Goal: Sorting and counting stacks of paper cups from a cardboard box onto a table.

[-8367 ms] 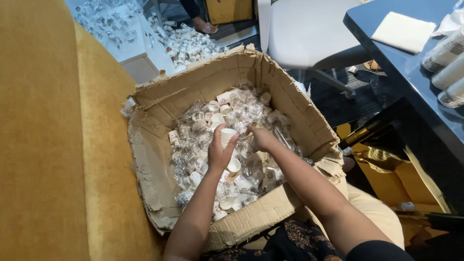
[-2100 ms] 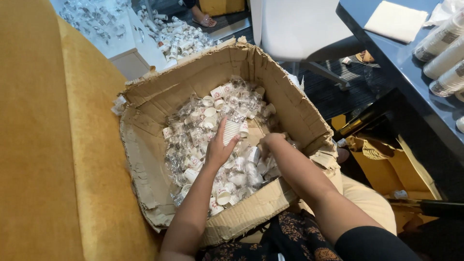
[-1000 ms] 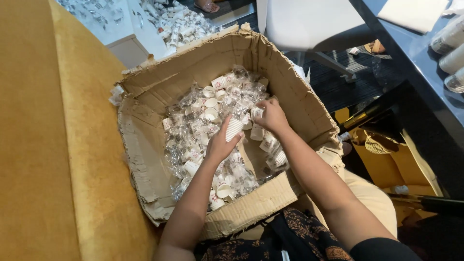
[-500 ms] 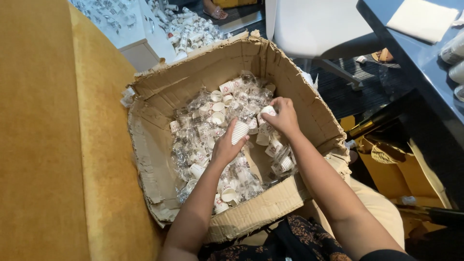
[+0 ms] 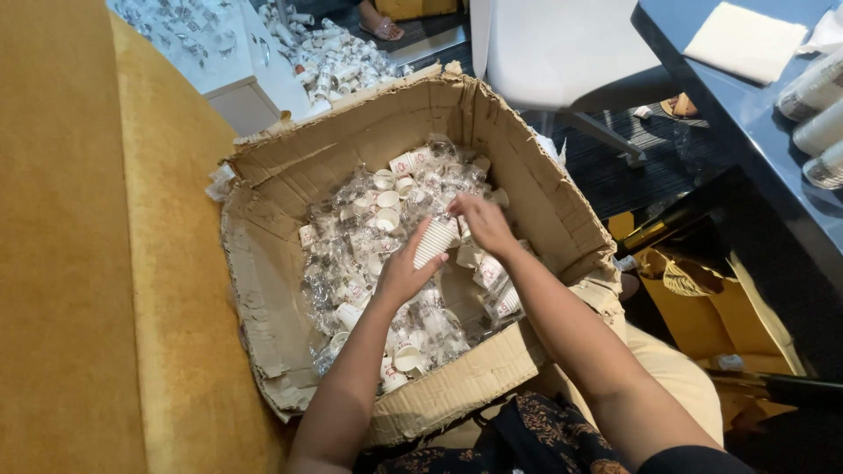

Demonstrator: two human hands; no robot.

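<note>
A torn cardboard box (image 5: 281, 290) sits in front of me, filled with small white paper cups (image 5: 386, 200) wrapped in clear plastic. My left hand (image 5: 402, 276) grips a short stack of white paper cups (image 5: 435, 241) over the middle of the box. My right hand (image 5: 481, 224) is just beside the top of that stack, fingers touching a clear wrapper or cup there; what it holds is hard to make out.
A yellow upholstered seat (image 5: 97, 263) runs along the left. A white chair (image 5: 562, 53) stands behind the box. A dark table (image 5: 746, 96) at right carries a white napkin (image 5: 745, 42) and stacked cups (image 5: 812, 88). More wrapped cups (image 5: 329, 61) lie on the floor beyond.
Over the last seconds my left hand kept hold of the cup stack. My right hand rose from deeper in the box and came up next to the top of the stack.
</note>
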